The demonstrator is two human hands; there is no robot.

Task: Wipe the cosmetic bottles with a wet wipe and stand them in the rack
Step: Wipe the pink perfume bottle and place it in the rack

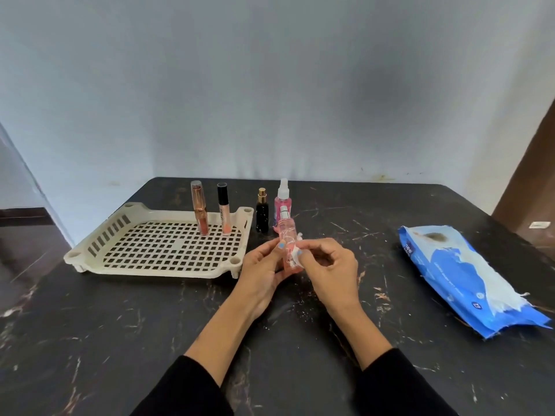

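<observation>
Pink bottle (289,247) sits upright above the dark marbled table (126,331), gripped by the left hand (262,265), while the right hand (326,265) pinches a small white wet wipe (297,253) against its side. Wiping looks to be the step in hand; next it must be carried left and stood in the cream rack (156,250). Farther right lies the blue wipes pack (468,277). Beyond, 2 lip-gloss tubes (199,207) stand in the rack; a black bottle (262,211) and pink spray bottle (282,202) wait just beside it, clear of that path.
</observation>
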